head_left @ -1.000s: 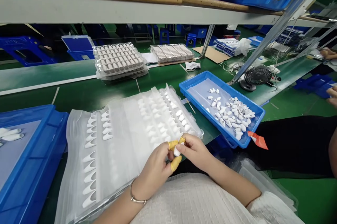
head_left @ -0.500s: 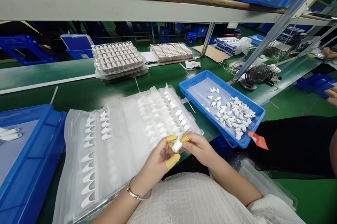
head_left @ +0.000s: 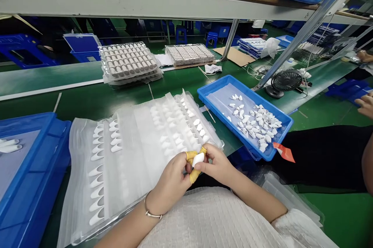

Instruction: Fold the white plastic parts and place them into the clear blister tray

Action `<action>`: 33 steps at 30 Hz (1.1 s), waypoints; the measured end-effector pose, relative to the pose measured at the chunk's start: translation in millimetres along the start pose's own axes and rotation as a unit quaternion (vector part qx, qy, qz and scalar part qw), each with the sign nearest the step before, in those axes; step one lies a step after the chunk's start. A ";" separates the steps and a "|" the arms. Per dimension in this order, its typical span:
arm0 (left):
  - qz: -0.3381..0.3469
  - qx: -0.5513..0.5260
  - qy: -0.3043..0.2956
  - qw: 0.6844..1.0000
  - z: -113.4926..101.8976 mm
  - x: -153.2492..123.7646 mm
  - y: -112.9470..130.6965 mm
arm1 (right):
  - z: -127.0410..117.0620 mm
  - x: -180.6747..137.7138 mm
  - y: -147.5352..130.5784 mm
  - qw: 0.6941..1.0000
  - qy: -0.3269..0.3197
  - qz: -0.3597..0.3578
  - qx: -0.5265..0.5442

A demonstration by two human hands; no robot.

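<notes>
A small white, hollow-looking piece with a slanted end (head_left: 198, 159) is pinched between both my hands, above the near right edge of a tray. My left hand (head_left: 176, 170), in yellow finger cots and with a bangle at the wrist, closes on it from the left. From the right, the fingers and thumb of my right hand (head_left: 216, 162) close on the same piece; a yellow cot shows there too. Under and left of my hands lies the clear tray (head_left: 219, 145) covered by translucent sheets (head_left: 134, 131), with rows of similar white pieces (head_left: 97, 171).
To the right stands a blue bin (head_left: 244, 89) with loose white pieces and a red tag (head_left: 284, 152). Another blue bin (head_left: 62, 139) is at left. Stacked trays (head_left: 128, 61), a black fan (head_left: 285, 81) and a shelf beam (head_left: 116, 1) lie beyond. A person's hand (head_left: 365, 105) shows at far right.
The white piece has turned between my fingers, from its open end showing to its smooth side showing. My hands have drawn closer together around it. The whole view has shifted slightly.
</notes>
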State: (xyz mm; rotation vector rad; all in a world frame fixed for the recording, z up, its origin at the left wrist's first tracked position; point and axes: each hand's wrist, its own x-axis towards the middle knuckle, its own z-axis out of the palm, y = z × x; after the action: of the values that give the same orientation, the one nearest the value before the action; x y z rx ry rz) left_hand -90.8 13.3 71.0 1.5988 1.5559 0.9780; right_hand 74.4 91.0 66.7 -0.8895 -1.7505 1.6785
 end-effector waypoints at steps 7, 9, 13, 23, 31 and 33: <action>-0.018 0.016 -0.018 1.000 0.1 0.1 -1.5 | 1.9 6.3 3.6 0.991 -0.012 0.085 0.105; -0.015 0.017 -0.019 1.000 0.9 0.0 -2.8 | 1.3 6.3 5.5 0.987 -0.002 0.093 0.130; -0.006 0.020 -0.002 1.000 2.2 -0.5 -3.9 | 0.9 6.2 6.4 0.978 -0.016 0.113 0.176; 0.037 0.048 0.036 0.998 -7.4 -12.1 -5.7 | 8.6 3.2 1.5 0.971 -0.064 0.132 0.190; -0.017 0.059 0.124 0.990 -52.8 -68.4 -49.0 | 37.9 38.6 -40.2 0.989 -0.134 0.055 0.009; -0.026 0.073 0.087 0.993 -55.2 -79.7 -57.4 | 67.6 59.3 -46.6 0.986 -0.158 0.015 -0.052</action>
State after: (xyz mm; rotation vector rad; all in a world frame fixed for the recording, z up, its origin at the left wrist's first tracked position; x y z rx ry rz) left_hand -166.6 -65.2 43.0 1.5974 1.8151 1.0188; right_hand -19.2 94.3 105.3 -0.7272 -2.0576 1.8433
